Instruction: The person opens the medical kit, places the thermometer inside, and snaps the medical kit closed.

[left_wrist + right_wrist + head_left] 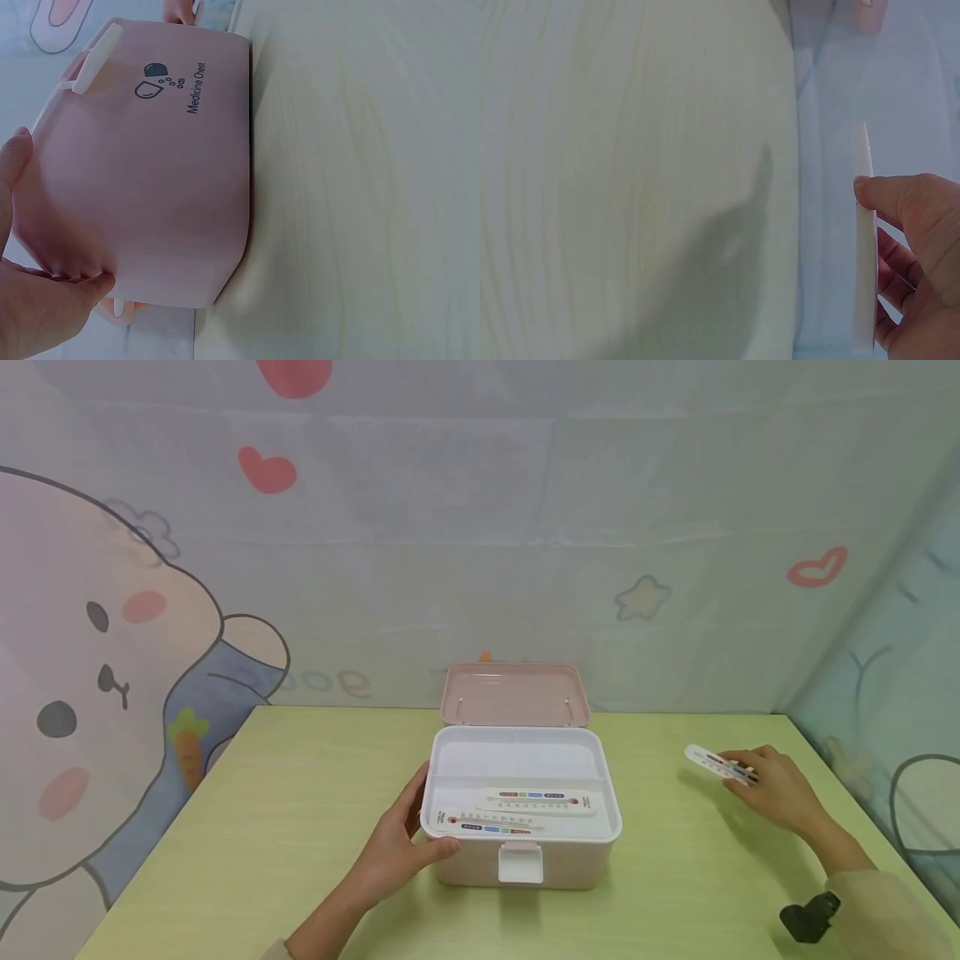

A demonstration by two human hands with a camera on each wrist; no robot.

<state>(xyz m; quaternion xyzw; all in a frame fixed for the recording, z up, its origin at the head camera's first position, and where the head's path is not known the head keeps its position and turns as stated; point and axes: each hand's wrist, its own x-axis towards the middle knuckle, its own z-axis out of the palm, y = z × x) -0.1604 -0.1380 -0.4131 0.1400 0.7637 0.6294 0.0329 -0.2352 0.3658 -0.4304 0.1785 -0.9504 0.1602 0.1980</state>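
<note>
A pink medicine chest (172, 180) stands on the table with its lid (516, 695) tipped back. Two flat white thermometers, one behind (537, 802) and one in front (491, 823), lie in the front compartment of its white tray (517, 752). At the chest's left front corner, my left hand (390, 853) grips the side, thumb near the rim and fingers along the wall. Off to the right, my right hand (780, 785) pinches a third thermometer (708, 762) between thumb and fingers. In the right wrist view that thermometer (865, 277) appears edge-on, raised off the tabletop.
A white latch (521, 865) sits on the chest's front. Pale wood-grain table (300, 793) extends to both sides of the chest. Behind it hangs a printed cloth (465, 527) with cartoon figures. A black device (810, 918) is at the right sleeve.
</note>
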